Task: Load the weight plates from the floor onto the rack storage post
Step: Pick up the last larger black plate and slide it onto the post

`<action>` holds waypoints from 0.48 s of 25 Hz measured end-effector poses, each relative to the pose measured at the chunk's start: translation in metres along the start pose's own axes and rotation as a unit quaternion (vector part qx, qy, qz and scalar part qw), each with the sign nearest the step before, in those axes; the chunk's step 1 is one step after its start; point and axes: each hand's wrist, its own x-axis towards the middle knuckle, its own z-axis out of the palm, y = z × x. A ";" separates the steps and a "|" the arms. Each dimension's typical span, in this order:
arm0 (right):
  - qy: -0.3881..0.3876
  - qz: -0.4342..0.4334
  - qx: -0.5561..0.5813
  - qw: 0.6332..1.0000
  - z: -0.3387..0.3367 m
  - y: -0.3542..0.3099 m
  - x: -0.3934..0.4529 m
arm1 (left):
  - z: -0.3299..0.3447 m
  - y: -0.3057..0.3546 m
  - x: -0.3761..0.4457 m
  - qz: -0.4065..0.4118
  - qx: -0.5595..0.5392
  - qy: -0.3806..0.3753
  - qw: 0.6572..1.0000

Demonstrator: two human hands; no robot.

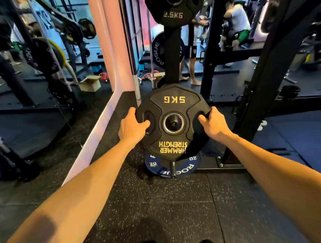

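I hold a black 5 kg plate with yellow upside-down lettering upright in front of me. My left hand grips its left handle slot, fingers curled into the opening. On the other side, my right hand curls over the right edge and slot. The end of a storage post shows inside the plate's centre hole. Below it, a blue 20 kg plate sits low on another post. A black 2.5 kg plate hangs higher on the rack upright.
A mirror wall with a pale frame runs along the left. Black rack uprights stand at right. Beyond the rack are several other people, a cardboard box and a Rogue bumper plate. Speckled rubber floor lies underfoot.
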 end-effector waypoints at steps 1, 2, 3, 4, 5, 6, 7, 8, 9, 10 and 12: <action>0.004 -0.014 0.001 1.000 0.011 0.012 0.010 | 0.012 -0.009 0.009 0.005 -0.009 0.007 1.000; 0.009 -0.028 -0.002 1.000 0.022 0.025 0.018 | 0.023 -0.018 0.015 0.015 -0.011 0.019 1.000; 0.016 -0.039 -0.008 0.999 0.032 0.037 0.025 | 0.034 -0.027 0.021 0.031 -0.011 0.031 0.999; 0.025 -0.049 -0.016 0.998 0.041 0.049 0.031 | 0.044 -0.035 0.026 0.049 -0.010 0.041 0.998; 0.032 -0.056 -0.018 0.998 0.050 0.059 0.038 | 0.053 -0.042 0.032 0.059 -0.011 0.050 0.997; 0.041 -0.070 -0.019 0.997 0.060 0.072 0.044 | 0.065 -0.052 0.037 0.069 -0.017 0.059 0.996; 0.048 -0.082 -0.022 0.995 0.069 0.084 0.050 | 0.077 -0.063 0.044 0.079 -0.025 0.063 0.995; 0.058 -0.096 -0.030 0.993 0.077 0.095 0.055 | 0.089 -0.073 0.050 0.088 -0.031 0.068 0.993; 0.065 -0.104 -0.037 0.992 0.086 0.105 0.060 | 0.100 -0.083 0.055 0.098 -0.033 0.074 0.992; 0.071 -0.112 -0.042 0.990 0.094 0.114 0.063 | 0.108 -0.091 0.059 0.112 -0.031 0.082 0.990; 0.085 -0.123 -0.047 0.988 0.103 0.125 0.068 | 0.121 -0.101 0.066 0.135 -0.031 0.100 0.985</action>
